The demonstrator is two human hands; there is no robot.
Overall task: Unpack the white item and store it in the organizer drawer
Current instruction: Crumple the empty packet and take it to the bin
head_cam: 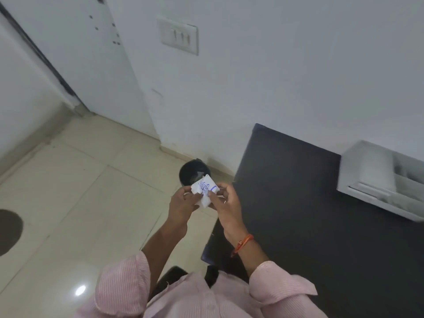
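Observation:
A small white packet (203, 189) with blue print is held up between both hands, over the floor just left of the dark table. My left hand (182, 206) pinches its left edge and my right hand (226, 201) pinches its right edge. The white organizer (364, 173) stands on the table at the far right against the wall, and one of its drawers (387, 198) looks pulled out toward me. What is inside the packet is hidden.
The dark table (298, 203) fills the right side. A black round bin (189, 172) stands on the tiled floor just beyond my hands, by the wall. A dark round patch (9, 230) lies on the floor at the left.

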